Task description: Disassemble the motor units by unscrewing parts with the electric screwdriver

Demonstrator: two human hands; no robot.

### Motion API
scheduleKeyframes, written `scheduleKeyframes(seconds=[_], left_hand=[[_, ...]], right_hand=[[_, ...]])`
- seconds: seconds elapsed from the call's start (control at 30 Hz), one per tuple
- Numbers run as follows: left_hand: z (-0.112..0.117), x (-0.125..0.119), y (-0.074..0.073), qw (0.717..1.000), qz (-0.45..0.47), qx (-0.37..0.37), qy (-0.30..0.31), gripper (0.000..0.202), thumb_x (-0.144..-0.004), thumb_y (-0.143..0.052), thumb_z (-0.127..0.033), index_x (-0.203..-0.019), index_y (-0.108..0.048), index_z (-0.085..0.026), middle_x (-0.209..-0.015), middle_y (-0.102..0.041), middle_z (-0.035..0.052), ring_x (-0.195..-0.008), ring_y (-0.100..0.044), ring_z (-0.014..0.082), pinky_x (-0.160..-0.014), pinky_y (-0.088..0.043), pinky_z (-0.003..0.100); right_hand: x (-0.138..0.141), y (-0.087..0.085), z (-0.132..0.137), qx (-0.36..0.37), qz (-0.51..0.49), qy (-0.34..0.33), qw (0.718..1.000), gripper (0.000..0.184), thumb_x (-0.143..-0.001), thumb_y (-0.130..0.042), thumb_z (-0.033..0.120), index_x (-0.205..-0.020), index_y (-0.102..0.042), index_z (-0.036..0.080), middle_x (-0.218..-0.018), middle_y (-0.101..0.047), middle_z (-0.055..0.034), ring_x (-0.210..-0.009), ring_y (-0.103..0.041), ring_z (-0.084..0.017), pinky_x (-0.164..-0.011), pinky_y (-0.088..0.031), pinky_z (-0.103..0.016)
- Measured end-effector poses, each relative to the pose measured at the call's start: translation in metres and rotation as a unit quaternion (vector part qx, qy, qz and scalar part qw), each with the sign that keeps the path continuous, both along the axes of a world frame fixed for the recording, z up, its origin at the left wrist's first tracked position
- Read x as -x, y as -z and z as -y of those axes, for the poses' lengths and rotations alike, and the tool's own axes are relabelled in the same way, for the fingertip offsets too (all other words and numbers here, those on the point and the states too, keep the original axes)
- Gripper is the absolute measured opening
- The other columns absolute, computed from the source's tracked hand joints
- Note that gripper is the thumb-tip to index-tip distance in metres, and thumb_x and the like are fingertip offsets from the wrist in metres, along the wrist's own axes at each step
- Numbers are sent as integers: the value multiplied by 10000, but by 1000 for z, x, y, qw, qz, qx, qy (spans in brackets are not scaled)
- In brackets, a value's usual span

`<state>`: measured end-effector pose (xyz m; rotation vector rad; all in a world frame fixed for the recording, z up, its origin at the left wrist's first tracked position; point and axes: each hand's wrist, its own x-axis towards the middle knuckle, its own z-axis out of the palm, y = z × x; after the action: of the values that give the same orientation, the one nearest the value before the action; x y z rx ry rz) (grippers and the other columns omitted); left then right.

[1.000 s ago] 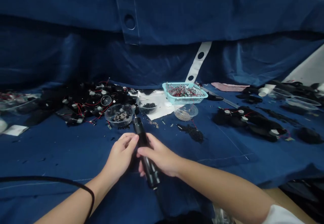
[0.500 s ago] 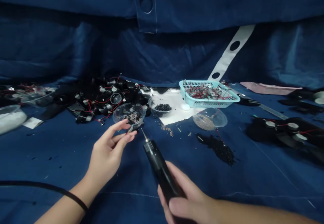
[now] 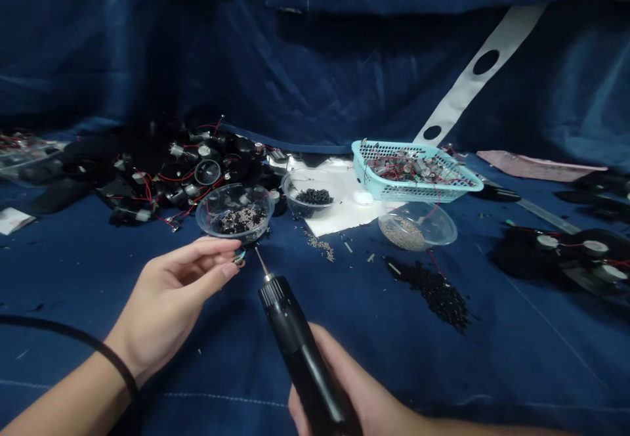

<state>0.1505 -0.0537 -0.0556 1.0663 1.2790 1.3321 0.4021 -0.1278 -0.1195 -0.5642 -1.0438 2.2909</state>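
Observation:
Between thumb and fingers, my left hand (image 3: 170,291) pinches a small part (image 3: 239,257) with a green bit and a metallic bit; its kind is too small to make out. My right hand (image 3: 339,383) is wrapped round a black electric screwdriver (image 3: 295,334). The thin bit points up and left, close to the small part but apart from it. Just beyond my left fingertips stands a clear round bowl (image 3: 201,216) with small screws and black bits. A second clear bowl (image 3: 290,203) holds dark small pieces, and a third (image 3: 443,229) holds tiny light-coloured pieces.
A light blue basket (image 3: 418,191) of wired parts stands at the back. Black housings with red wires (image 3: 172,176) are heaped at back left. Black pieces (image 3: 438,291) and loose screws (image 3: 321,247) lie on the blue cloth. A black cable (image 3: 73,331) crosses my left forearm.
The view has shifted. Both hands sit further left in it. The small part in my left hand is turned differently, and the screwdriver tip has come nearer to it.

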Motion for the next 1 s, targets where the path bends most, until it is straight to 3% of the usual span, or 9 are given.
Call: scheduleKeyframes(seconds=[0.17, 0.3, 0.47, 0.6, 0.73, 0.87, 0.93, 1.0], left_hand=[[0, -4, -7, 999, 27, 45, 7, 489, -553, -1050, -447, -946, -864, -225, -945, -799, 65, -867, -681, 150, -743, -570, 179], [-4, -6, -10, 996, 34, 50, -58, 605, -410, -1075, -497, -909, -857, -232, -932, -799, 55, -860, -676, 148, -714, -552, 158], [-9, -9, -12, 994, 58, 34, -83, 663, -376, -1079, -500, -933, -846, -225, -961, -792, 40, -854, -679, 149, -740, -565, 176], [-10, -7, -10, 996, 59, 0, -71, 645, -491, -1067, -447, -1051, -842, -223, -900, -765, 18, -771, -621, 117, -706, -536, 187], [-10, -3, -8, 995, 54, -11, -80, 512, -587, -1038, -398, -1013, -850, -185, -834, -744, 21, -749, -581, 120, -687, -502, 218], [-8, -3, -7, 997, 11, -24, -73, 438, -648, -1001, -419, -997, -858, -197, -807, -743, 29, -753, -584, 141, -681, -487, 246], [-7, -4, -7, 997, -18, -11, -70, 468, -614, -1008, -453, -985, -861, -208, -842, -758, 42, -758, -595, 153, -675, -494, 255], [-5, -5, -7, 997, -33, -4, -66, 495, -577, -1016, -476, -976, -863, -225, -862, -763, 46, -765, -603, 157, -676, -504, 251]], right_hand=[[-3, -23, 2, 22, 42, -7, 999, 1124, -692, -892, 200, -1638, -284, 240, -859, -623, 50, -730, -594, -38, -667, -450, -158], [-5, -37, 9, 24, 98, -1, 995, 1084, -686, -863, 72, -1616, -331, 240, -896, -627, 53, -764, -620, -39, -681, -491, -148], [-9, -57, -6, 32, 87, -14, 996, 775, -725, -878, 149, -1381, -468, 194, -872, -646, 53, -645, -632, -28, -567, -487, -106], [-6, -48, -33, 36, -2, -80, 996, 569, -724, -854, 299, -1134, -472, 200, -794, -666, 60, -501, -678, -133, -461, -600, -260], [-5, -28, -32, 58, -55, -77, 994, 395, -810, -703, 366, -1082, -484, 180, -714, -678, 23, -463, -655, -141, -412, -556, -232], [-14, -28, -8, 71, -38, -35, 996, 529, -739, -805, 325, -1164, -532, 166, -826, -665, 24, -519, -624, -73, -456, -480, -149], [-17, -30, 1, 29, -8, -22, 999, 720, -721, -878, 328, -1328, -529, 165, -887, -664, 14, -631, -620, -43, -552, -467, -125], [-19, -30, 7, -26, 15, -13, 999, 938, -746, -903, 341, -1536, -421, 190, -929, -652, 8, -735, -610, -38, -657, -476, -139]])
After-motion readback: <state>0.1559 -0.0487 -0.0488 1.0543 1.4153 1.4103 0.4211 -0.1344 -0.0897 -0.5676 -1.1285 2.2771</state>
